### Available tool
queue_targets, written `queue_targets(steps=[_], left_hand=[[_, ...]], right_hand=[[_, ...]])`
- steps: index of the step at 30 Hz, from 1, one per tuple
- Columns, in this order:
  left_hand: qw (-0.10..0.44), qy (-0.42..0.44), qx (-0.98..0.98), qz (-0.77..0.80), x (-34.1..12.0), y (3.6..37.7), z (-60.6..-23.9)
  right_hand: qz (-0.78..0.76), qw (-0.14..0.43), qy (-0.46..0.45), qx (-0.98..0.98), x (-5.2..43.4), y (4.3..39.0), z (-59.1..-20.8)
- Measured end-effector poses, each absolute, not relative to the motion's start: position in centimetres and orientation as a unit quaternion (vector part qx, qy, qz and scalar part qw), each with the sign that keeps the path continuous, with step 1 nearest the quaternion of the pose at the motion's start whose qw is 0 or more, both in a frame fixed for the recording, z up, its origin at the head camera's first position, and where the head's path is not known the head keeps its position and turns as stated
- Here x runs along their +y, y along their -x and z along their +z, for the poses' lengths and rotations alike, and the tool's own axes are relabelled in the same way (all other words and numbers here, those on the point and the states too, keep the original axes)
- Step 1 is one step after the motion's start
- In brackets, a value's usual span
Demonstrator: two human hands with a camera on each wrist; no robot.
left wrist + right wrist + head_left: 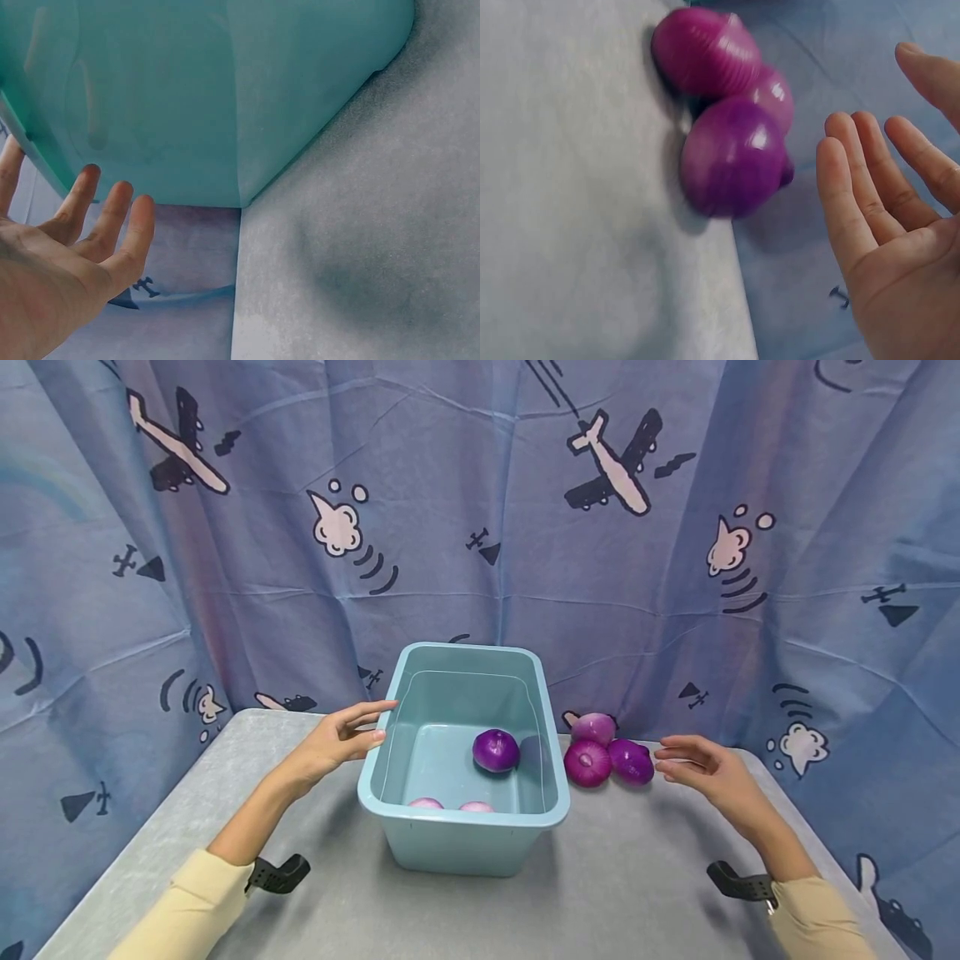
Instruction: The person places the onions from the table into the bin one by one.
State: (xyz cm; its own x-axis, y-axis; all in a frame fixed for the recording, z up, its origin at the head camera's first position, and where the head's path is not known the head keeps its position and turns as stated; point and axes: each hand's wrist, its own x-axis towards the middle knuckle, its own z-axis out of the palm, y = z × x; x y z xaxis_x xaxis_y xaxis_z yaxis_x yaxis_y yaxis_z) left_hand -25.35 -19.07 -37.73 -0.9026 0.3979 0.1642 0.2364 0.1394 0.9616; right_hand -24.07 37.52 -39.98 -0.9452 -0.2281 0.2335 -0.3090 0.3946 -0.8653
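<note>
A light blue plastic bin stands on the table, holding a dark purple onion and two paler ones mostly hidden behind its front rim. My left hand is at the bin's left rim, fingers loosely extended; whether they touch it I cannot tell. In the left wrist view, that hand is beside the bin's outer wall. Right of the bin, three red onions sit clustered. Just right of them is my right hand, its fingers relaxed and empty, apart from the nearest onion in the right wrist view.
A grey cloth-like surface covers the table. Behind it hangs a blue curtain printed with airplanes and clouds, close to the table's back edge. Both wrists wear black straps.
</note>
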Motion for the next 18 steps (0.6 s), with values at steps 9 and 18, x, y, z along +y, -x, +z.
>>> queue_targets(steps=[9,18], left_hand=[[0.064,-0.211,0.753,0.619,-19.1,25.3,-37.9],[0.061,-0.215,0.752,0.62,-19.1,25.4,-37.9]], right_hand=[[0.496,0.033,-0.122,-0.859,39.1,25.1,-41.8],[0.465,0.013,-0.103,-0.879,38.8,26.3,-42.9]])
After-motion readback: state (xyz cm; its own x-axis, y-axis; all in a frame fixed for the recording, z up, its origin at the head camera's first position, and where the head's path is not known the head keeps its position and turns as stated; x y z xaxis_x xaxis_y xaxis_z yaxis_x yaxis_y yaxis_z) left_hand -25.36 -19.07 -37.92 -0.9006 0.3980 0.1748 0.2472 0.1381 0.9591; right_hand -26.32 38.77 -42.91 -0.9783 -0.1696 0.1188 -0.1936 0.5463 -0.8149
